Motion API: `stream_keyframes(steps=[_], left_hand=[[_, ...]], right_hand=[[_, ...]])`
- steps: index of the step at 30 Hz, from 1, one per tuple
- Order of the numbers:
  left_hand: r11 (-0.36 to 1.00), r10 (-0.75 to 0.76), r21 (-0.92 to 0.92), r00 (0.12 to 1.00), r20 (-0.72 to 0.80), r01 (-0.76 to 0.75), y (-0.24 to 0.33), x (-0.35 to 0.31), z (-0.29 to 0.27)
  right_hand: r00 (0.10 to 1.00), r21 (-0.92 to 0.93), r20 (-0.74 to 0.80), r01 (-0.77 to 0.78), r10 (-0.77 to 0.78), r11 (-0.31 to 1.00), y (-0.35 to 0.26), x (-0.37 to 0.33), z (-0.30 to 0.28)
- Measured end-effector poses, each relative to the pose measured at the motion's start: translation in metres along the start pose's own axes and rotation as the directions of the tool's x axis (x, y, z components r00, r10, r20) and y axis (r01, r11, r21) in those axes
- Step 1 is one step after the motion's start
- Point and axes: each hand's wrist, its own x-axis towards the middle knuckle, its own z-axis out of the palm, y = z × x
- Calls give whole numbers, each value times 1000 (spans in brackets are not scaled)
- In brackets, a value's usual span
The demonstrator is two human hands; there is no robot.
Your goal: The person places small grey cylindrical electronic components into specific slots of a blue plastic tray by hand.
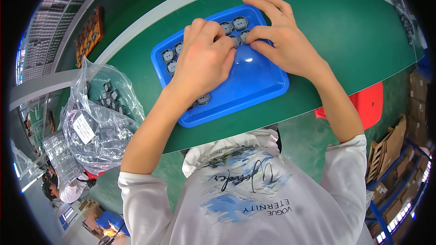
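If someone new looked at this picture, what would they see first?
Probably the bright blue tray on the green table, with small grey parts inside and the left grip and right grip over it. Then maybe the clear plastic bag of dark parts, left of the tray.

On my right side I see a red stool (370, 106), which stands beside the table edge on the green floor (295, 134). Further to the right there are stacked cardboard boxes (417, 91), some leaning brown cardboard (386, 152) and a blue metal rack (378, 213). At my far left is an orange-brown board (91, 34) with dark shapes on it. Lower on the left, I notice another person (72, 191) in a white top, and near them a blue container (111, 221).
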Motion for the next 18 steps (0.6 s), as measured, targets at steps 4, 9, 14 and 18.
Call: stream_keyframes(steps=[4, 9, 14, 18], left_hand=[[999, -31, 12, 999, 15, 31, 0, 1, 0], [998, -64, 17, 998, 10, 64, 2, 1, 2], [994, -102, 40, 994, 43, 101, 5, 3, 1], [993, -117, 10, 993, -3, 117, 4, 2, -7]], right_hand=[[1000, 5, -10, 4, -4, 1000, 0, 1, 1], [1000, 1, -16, -1, 1, 1000, 3, -1, 0], [1000, 17, -22, -4, 4, 1000, 7, -2, 2], [999, 49, -26, -18, 19, 999, 8, -1, 0]])
